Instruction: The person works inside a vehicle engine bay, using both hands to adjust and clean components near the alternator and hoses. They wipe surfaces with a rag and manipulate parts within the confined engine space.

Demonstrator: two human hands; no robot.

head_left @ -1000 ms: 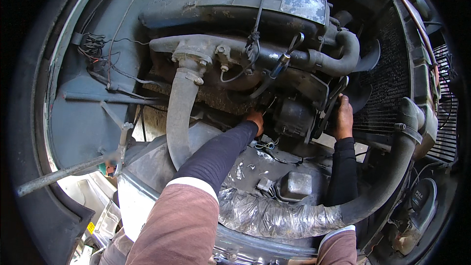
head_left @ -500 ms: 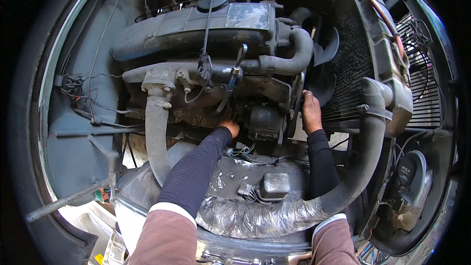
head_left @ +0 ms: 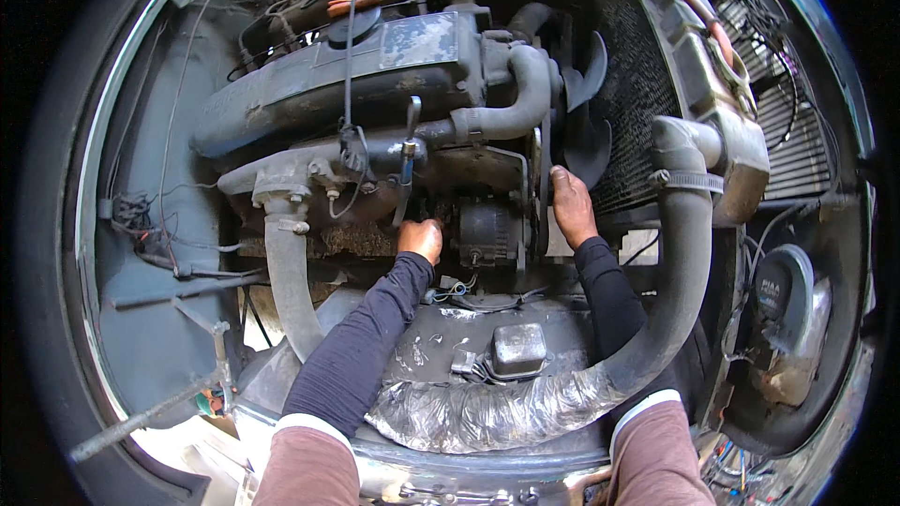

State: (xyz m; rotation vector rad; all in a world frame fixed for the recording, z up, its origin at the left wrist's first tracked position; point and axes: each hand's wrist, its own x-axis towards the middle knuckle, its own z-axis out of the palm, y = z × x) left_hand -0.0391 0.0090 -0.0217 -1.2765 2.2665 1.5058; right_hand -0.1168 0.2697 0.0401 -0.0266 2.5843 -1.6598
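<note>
Between both hands (head_left: 420, 239) (head_left: 572, 206), alternator (head_left: 486, 234), touching

Under the raised bonnet you face one engine (head_left: 375, 84), topped by one round black filler cap (head_left: 352, 25). Two of your hands are in the bay: one left hand (head_left: 419, 240) and one right hand (head_left: 573, 208), with one dark alternator (head_left: 487, 232) between them. Three large hoses show: one grey hose (head_left: 286, 281) at left, one black radiator hose (head_left: 670, 290) at right, one short elbow hose (head_left: 520, 98) up top. There is one radiator (head_left: 647, 103), one fan (head_left: 581, 112) with perhaps three blades visible, one foil-wrapped duct (head_left: 487, 408) and one horn (head_left: 776, 295).
</note>
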